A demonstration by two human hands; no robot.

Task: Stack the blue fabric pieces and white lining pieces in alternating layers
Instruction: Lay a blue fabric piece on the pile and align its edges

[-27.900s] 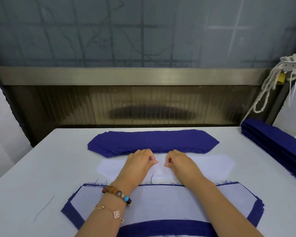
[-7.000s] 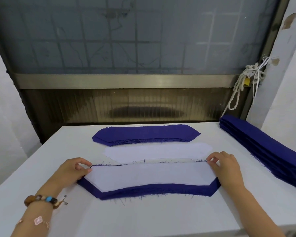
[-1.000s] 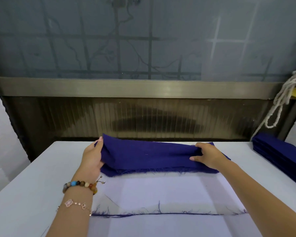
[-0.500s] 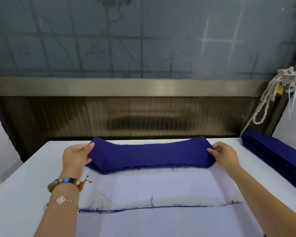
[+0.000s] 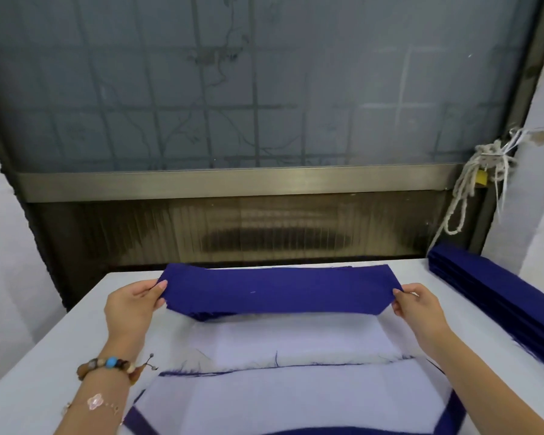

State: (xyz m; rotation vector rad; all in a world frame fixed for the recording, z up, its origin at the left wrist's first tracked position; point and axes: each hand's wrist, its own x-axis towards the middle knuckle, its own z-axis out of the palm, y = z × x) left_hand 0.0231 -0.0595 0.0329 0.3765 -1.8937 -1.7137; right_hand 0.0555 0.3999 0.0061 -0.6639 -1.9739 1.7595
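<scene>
Blue fabric piece [image 5: 277, 290] is now lifted & pulled taut at centre frame, not bunched on the far pile [image 5: 208, 314] as 1 s ago; left hand [image 5: 129, 309] & right hand [image 5: 421, 306] each pinch an end btw thumb & fingers. Prob. the next layer for the white-topped stack [image 5: 296, 400], lower frame, cut off at bottom. Can't tell if one ply or more; far pile mostly hidden.

**Head camera, forward and down**

A single wide-angle camera is riding on the person's head, facing forward and down across the white table [image 5: 60, 356] toward the frosted window [image 5: 296, 89] behind it. It is sitting close, with the left hand [image 5: 129, 307] and right hand [image 5: 420, 306] reaching in from the bottom edge.
</scene>
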